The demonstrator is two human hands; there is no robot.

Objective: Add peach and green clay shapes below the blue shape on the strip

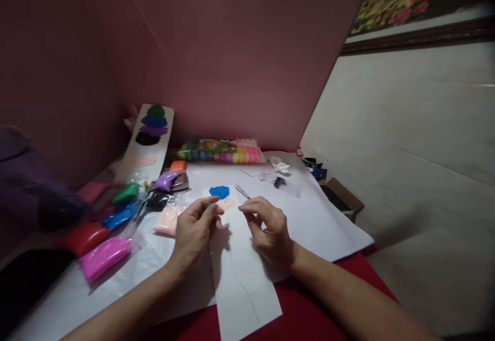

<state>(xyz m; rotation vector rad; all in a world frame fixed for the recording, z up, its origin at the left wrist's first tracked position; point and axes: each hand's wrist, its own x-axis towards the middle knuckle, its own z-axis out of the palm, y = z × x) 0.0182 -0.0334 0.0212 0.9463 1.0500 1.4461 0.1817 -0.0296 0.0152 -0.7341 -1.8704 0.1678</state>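
Observation:
My left hand (194, 227) is closed, pinching a small bit of green clay (208, 205) between thumb and forefinger. Opposite it, my right hand (268, 230) is curled with its fingertips together; whether anything sits in them is too small to tell. Both hands hover over a long strip of white card (247, 289) with a thin curved line drawn down it. On its far end are a textured blue clay patch (219, 192) and a pale peach patch (227, 203). Just beyond my right fingertips lies a slim silvery tool (242, 191).
Several bags of coloured clay lie left, including a pink one (106, 258) and a peach one (168, 221). A decorated card (149, 140) leans at the back left. Along the wall rests a multicoloured clay pack (220, 151). White scraps (280, 166) and a dark box (342, 196) are right.

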